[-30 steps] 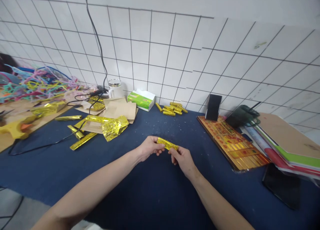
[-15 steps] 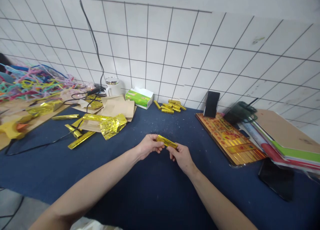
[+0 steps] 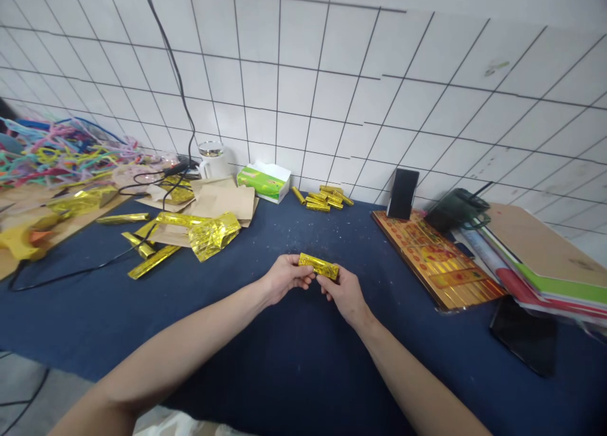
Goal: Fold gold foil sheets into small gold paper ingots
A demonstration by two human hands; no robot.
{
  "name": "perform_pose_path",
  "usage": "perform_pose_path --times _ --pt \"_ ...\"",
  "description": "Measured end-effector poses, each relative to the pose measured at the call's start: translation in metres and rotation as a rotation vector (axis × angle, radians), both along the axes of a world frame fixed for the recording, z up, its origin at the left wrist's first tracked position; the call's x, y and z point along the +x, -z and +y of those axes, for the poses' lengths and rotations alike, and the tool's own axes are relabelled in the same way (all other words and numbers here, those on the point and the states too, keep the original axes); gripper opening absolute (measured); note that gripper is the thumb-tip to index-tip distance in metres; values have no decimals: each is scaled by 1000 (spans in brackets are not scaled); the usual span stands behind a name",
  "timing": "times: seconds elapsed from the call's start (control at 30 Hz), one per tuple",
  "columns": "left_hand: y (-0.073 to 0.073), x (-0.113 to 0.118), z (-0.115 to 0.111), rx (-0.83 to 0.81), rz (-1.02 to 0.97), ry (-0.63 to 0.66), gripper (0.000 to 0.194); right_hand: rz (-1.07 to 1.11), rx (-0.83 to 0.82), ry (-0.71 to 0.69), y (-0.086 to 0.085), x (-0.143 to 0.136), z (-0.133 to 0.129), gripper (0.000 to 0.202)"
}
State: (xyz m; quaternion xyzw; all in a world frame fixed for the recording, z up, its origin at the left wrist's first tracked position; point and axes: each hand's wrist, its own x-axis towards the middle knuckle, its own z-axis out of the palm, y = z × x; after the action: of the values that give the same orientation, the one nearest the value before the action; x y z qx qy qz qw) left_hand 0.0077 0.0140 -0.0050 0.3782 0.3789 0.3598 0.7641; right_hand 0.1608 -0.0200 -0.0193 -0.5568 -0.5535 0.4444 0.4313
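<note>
Gold foil catches the light between two bare hands, where a short foil piece [image 3: 318,266] sits over the middle of the blue tablecloth [image 3: 284,366]; the left hand [image 3: 287,278] grips its left end, thumb on the near face and fingers tucked behind, while the right hand [image 3: 346,294] pinches it near the right end with thumb and bent forefinger; the other fingers of both hands are curled in below, partly hidden. Since half a second ago the piece has tipped to show a broader face, with both hands keeping nearly the same places; that suggests it is being turned and worked at the fingertips, with this one probably not yet finished; whether its underside touches the cloth cannot be told. Beyond it, near the tiled wall, the cluster of small gold rolls [image 3: 318,206] lies just as it did, apart from both hands; to the left, the crumpled foil sheet [image 3: 213,235] still overlaps the brown paper [image 3: 232,202], likewise untouched, with longer foil strips [image 3: 154,262] beside it.
</note>
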Motion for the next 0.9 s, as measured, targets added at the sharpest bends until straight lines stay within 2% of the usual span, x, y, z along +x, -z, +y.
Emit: perform_pose_path --times 0.4,0.9 --pt "-1 -1 1 -41 -3 21 16 13 9 -10 -2 0 -1 19" --pt "2 -1 0 5 1 81 23 58 15 -9 -2 -1 -1 20"
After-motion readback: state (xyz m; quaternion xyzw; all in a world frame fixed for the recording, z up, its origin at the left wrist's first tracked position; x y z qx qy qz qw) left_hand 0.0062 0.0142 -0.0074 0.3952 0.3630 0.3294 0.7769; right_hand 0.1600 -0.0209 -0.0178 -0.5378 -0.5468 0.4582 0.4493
